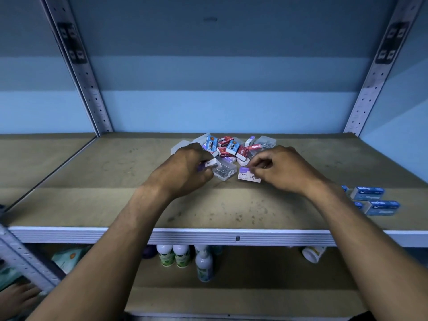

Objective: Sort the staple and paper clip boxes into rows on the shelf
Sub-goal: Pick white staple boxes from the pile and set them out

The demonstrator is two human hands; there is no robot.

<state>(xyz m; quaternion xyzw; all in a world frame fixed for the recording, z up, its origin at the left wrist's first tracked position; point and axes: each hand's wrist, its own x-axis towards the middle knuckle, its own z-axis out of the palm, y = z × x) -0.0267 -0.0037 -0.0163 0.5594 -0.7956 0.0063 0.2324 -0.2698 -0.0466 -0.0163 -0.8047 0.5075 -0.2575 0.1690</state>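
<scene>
I see the pile of boxes [228, 148] mid-shelf [92, 205]. Just in front of it, the left hand [185, 169] pinches a pink staple box [210, 162]; the right hand [281, 169] grips another pink box [246, 177] lying flat. Blue boxes [375, 200] sit far right of the pile.

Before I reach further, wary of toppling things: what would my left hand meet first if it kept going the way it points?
Probably the clear plastic clip box just beyond the left hand, which already pinches a small staples box; the mixed pile lies behind. Depth is uncertain.
</scene>
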